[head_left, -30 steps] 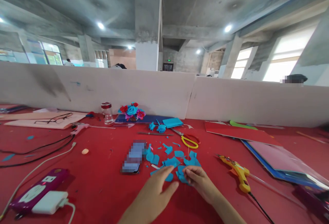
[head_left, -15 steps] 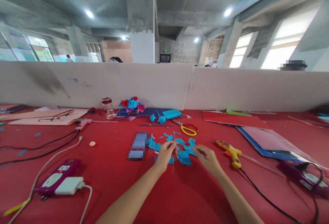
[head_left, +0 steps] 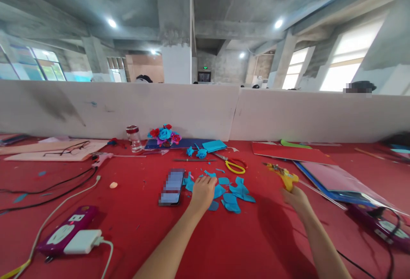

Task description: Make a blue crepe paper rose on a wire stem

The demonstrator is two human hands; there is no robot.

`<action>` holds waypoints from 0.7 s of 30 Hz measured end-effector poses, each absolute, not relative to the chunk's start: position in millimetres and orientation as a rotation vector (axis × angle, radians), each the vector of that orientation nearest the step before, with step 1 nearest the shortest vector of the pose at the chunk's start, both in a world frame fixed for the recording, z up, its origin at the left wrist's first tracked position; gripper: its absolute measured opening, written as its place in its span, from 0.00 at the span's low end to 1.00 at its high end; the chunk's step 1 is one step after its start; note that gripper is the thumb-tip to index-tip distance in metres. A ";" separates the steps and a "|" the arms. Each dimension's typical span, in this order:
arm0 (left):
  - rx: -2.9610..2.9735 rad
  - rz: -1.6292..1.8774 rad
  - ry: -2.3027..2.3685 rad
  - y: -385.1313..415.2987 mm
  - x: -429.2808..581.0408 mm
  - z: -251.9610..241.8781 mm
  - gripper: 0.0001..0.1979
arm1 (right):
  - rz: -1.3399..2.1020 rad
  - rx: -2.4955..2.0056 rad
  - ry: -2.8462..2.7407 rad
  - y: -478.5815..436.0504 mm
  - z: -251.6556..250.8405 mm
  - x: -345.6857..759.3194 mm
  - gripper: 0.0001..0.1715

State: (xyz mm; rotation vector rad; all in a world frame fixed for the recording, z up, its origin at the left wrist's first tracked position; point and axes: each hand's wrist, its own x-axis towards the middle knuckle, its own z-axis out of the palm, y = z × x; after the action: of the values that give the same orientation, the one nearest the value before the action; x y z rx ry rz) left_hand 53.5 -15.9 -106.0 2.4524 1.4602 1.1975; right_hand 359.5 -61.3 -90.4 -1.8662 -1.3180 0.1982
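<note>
My right hand (head_left: 297,200) is closed round the handle of a yellow glue gun (head_left: 285,177), whose nozzle points left; the hand is a little blurred. My left hand (head_left: 204,189) is palm down over blue paper pieces (head_left: 230,202), fingers bent and together. Whatever its fingertips hold is hidden behind the hand. More blue petal-shaped cut-outs lie flat around it. A phone (head_left: 172,187) with a blurred-out screen lies left of that hand. Behind the pieces are scissors (head_left: 235,167) with yellow and red handles and small blue paper flowers (head_left: 201,153).
A red, blue and purple flower bunch (head_left: 165,135) and a glass jar (head_left: 135,140) stand near the white partition (head_left: 179,108). Purple power strips (head_left: 78,215) with cords lie left and right. Coloured sheets (head_left: 339,176) are stacked at right. Glasses (head_left: 68,147) rest on pale boards.
My right hand has moved right from the blue pieces and taken hold of the glue gun, which has shifted up slightly. My left hand has turned palm down; the thin white stick it pinched is out of sight.
</note>
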 end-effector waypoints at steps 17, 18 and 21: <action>2.486 1.423 1.548 -18.3 46.5 -97.1 0.12 | 1.343 -1.205 -1.209 -30.5 -121.5 278.0 0.19; 2.479 1.425 1.525 -18.6 46.4 -97.2 0.12 | 1.355 -1.202 -1.211 -32.7 -122.4 277.1 0.19; 2.458 1.438 1.451 -17.9 45.9 -98.5 0.13 | 1.372 -1.207 -1.216 -35.7 -123.6 274.3 0.18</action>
State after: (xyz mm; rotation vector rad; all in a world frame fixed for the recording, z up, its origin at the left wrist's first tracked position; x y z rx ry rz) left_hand 45.9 -17.9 -98.5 2.4584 1.4510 1.4383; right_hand 274.3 -35.7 -123.6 -1.2065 -1.2156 1.3719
